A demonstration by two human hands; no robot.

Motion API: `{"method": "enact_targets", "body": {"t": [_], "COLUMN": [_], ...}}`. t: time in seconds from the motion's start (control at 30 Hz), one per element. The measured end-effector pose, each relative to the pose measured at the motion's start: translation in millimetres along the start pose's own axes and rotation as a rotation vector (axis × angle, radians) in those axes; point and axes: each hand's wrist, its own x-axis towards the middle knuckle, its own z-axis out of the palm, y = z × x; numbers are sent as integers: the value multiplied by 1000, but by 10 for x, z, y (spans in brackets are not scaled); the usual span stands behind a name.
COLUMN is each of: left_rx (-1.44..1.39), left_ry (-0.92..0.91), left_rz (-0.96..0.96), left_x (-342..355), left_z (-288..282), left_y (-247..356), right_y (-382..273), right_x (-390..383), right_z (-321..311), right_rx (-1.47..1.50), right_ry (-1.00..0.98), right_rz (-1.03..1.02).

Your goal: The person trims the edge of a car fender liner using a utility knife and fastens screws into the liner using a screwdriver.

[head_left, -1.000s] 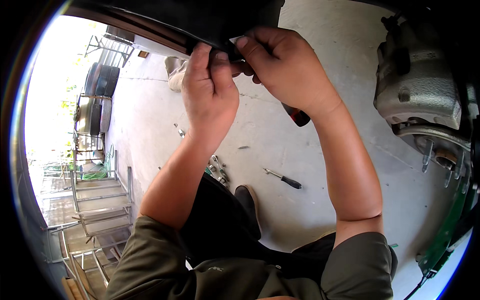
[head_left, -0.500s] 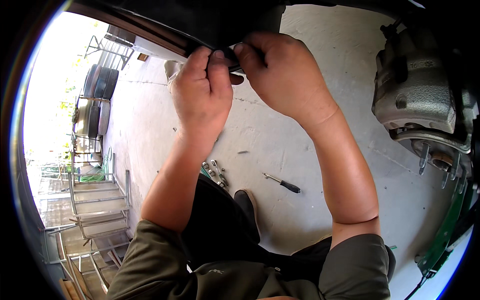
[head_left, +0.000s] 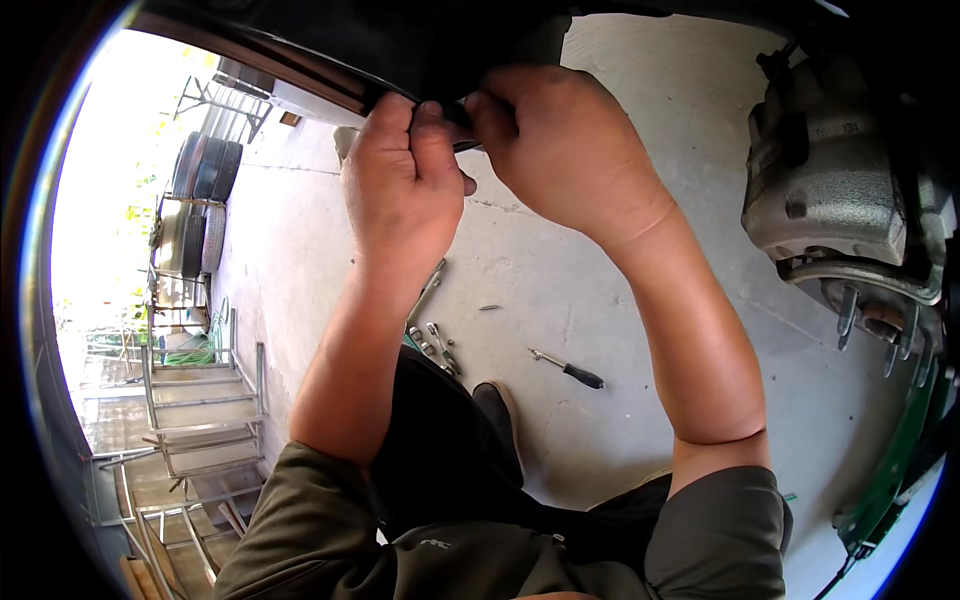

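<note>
Both my hands are raised to the lower edge of a black panel (head_left: 420, 50) at the top of the view, which looks like part of a car's body. My left hand (head_left: 405, 200) is closed, with thumb and bent fingers pinching the panel's edge. Right beside it, my right hand (head_left: 570, 150) is also closed at the same edge, its fingertips partly hidden behind the hand and in shadow. A narrow dark strip of the edge shows between the two thumbs. I cannot make out any small part inside the fingers.
On the concrete floor lie a black-handled screwdriver (head_left: 570, 369) and several metal tools (head_left: 435, 345) near my shoe (head_left: 497, 420). A brake caliper (head_left: 840, 190) with wheel studs hangs at right, above a green jack (head_left: 890, 485). Stacked tires (head_left: 207, 165) and a metal frame (head_left: 205, 405) stand left.
My right hand has shifted slightly left and its fingers have turned a little at the panel edge. The left hand stays nearly in place. The whole view has shifted slightly.
</note>
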Motion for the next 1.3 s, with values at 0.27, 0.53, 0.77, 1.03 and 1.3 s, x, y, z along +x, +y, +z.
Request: {"method": "enact_targets", "body": {"t": [0.27, 0.53, 0.77, 1.03, 1.3], "left_rx": [-26, -54, -57, -82, -78], "left_ry": [-13, -24, -25, -36, -28], "left_rz": [-18, -38, -24, -23, -30], "left_x": [3, 4, 8, 10, 9], "left_z": [-31, -33, -44, -41, -39], "left_y": [-23, -37, -52, -52, -61], "right_y": [-11, -17, -15, 39, 51], "right_x": [86, 145, 185, 240, 278], "right_z": [-53, -86, -101, -108, -133], "right_rx": [-139, -165, -177, -192, -203], "right_ry": [-42, -94, -142, -143, -157], "right_rz": [-112, -129, -152, -246, -285]}}
